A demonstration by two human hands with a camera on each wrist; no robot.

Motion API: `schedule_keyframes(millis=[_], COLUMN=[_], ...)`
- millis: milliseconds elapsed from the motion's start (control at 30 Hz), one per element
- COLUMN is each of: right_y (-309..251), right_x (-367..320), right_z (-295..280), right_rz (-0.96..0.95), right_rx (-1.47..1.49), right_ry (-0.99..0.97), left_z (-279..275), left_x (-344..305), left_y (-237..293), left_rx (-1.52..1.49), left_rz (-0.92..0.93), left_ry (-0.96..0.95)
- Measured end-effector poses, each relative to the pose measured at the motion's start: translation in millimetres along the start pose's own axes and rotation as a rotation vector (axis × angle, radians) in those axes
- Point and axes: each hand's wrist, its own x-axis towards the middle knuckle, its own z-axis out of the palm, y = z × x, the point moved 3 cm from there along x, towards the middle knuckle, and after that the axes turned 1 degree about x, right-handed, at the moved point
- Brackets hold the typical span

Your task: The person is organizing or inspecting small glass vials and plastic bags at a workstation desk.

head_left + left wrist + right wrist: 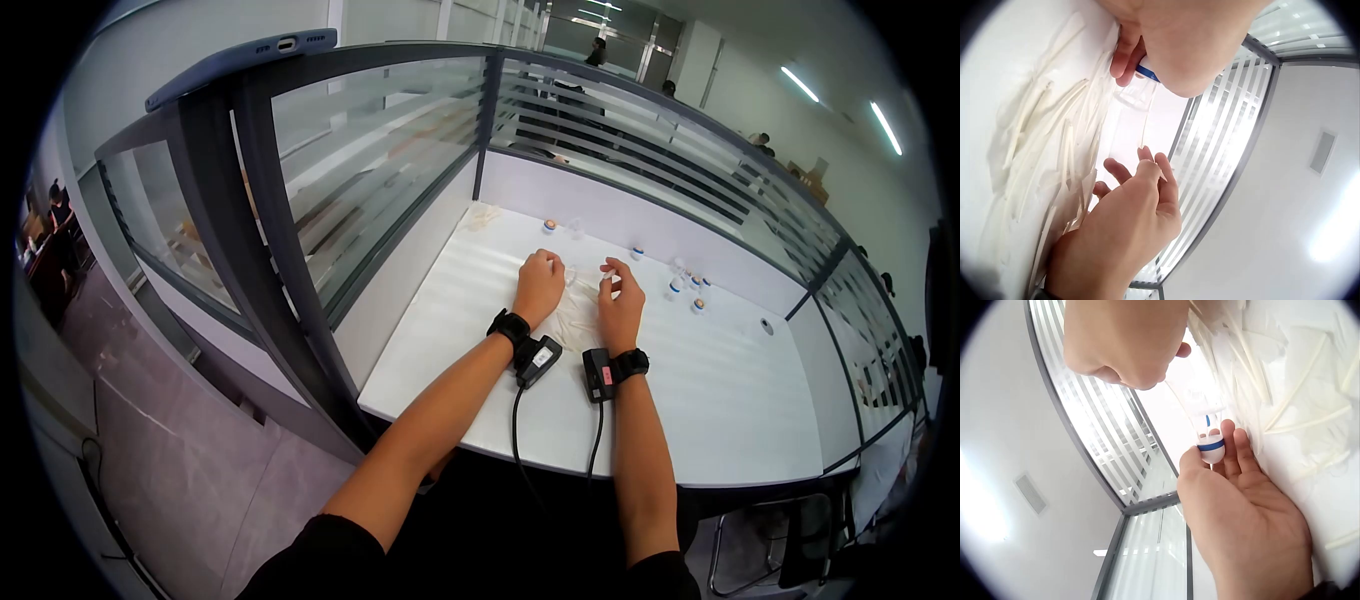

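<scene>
My left hand (540, 284) curls its fingers around a small clear container with a white cap banded in blue (1211, 449). In the left wrist view the blue band (1148, 72) shows beneath the fingers, with the see-through body below it. My right hand (622, 303) stands a little to the right, thumb and fingertips pinching the end of a thin pale strand (1145, 122). That strand runs taut between the right fingertips and the container. Under and beside both hands lies a loose pile of pale strips and translucent film (572, 325).
Several small bottles with blue-and-white caps (698, 307) stand on the white desk (740, 400) to the right; another bottle (550, 227) is at the back. Crumpled film (484, 216) lies in the far left corner. Partitions enclose the desk, and a phone (240, 62) rests on the left one.
</scene>
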Motion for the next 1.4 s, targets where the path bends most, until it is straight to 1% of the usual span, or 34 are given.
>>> schedule_keyframes(millis=[133, 233, 433, 633, 1233, 1333, 1400], right_y=[0.5, -1.5, -3.6, -2.9, -3.3, -3.5, -2.6], right_x=[0.4, 0.3, -0.3, 0.1, 0.2, -1.2, -1.0], right_z=[0.5, -0.1, -0.6, 0.2, 0.6, 1.0, 0.5], right_rz=[-0.013, -0.014, 0.007, 0.004, 0.008, 0.011, 0.008], right_rx=[0.003, -0.016, -0.006, -0.013, -0.007, -0.015, -0.017], right_ry=[-0.009, -0.014, -0.014, -0.017, -0.028, -0.015, -0.016], left_z=[-1.5, -1.7, 0.9, 0.6, -1.8, -1.0, -2.0], left_x=[0.7, 0.1, 2.4, 2.9, 2.1, 0.8, 1.8], left_y=[-0.6, -0.4, -7.5, -6.6, -5.9, -5.4, -3.5], left_rx=[0.041, 0.028, 0.037, 0.033, 0.019, -0.097, -0.08], left_rz=[0.03, 0.005, 0.027, -0.011, -0.005, -0.086, -0.087], left_ry=[0.008, -0.008, -0.019, -0.034, -0.046, -0.057, -0.058])
